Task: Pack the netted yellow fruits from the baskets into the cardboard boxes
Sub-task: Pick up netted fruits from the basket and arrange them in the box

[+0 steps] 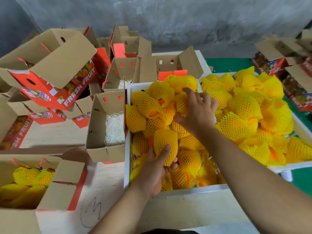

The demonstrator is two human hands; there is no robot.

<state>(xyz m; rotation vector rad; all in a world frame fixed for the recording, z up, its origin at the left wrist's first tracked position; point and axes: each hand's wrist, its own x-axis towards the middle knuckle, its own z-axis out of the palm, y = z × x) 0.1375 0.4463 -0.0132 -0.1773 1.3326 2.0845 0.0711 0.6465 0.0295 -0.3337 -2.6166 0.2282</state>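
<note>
Held fruit: a netted yellow fruit [165,146] stands upright over the near part of the white crate [194,189], above the heap of netted fruits [152,107] that fills it.
Left hand: the left hand [156,169] cups this fruit from below, thumb curled across its front and fingers wrapped behind.
Right hand: the right hand [196,112] reaches deeper into the same crate, fingers bent over another netted fruit [181,103] in the heap, thumb against its near side.
Hands apart: the two hands do not touch; the held fruit lies between them, nearer the left.
Second crate: a further white crate [285,166] to the right, piled with more netted fruits.
Open box: a cardboard box [99,132] just left of the crate, white shredded paper [114,129] on its floor.
Packed box: a box [55,191] at lower left holds netted fruits.
Behind: open red-printed "FRESH FRUIT" boxes [50,68] are stacked at the back left.
</note>
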